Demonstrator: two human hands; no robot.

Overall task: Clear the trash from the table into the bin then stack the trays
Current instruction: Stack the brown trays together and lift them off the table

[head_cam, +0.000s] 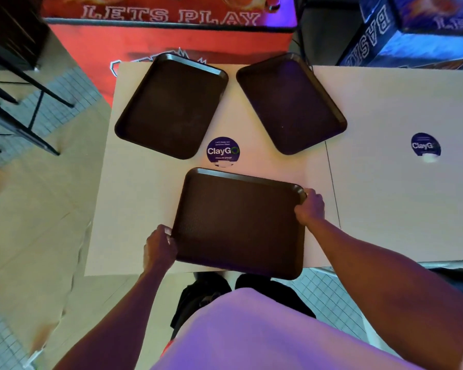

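Observation:
Three dark brown trays lie on a pale table [145, 198], all bare inside. The near tray [238, 222] overhangs the table's front edge slightly. My left hand [159, 247] grips its left rim near the front corner. My right hand [310, 206] grips its right rim near the far corner. The far left tray [171, 105] and the far right tray [292, 102] sit tilted at the table's back, apart from each other. No trash shows on the table and no bin is in view.
Round "ClayGo" stickers [223, 152] mark this table and the adjoining table [412, 209] on the right. A red arcade machine [171, 36] stands behind, a blue one [412, 30] at back right. Black chair legs [24, 102] stand at left.

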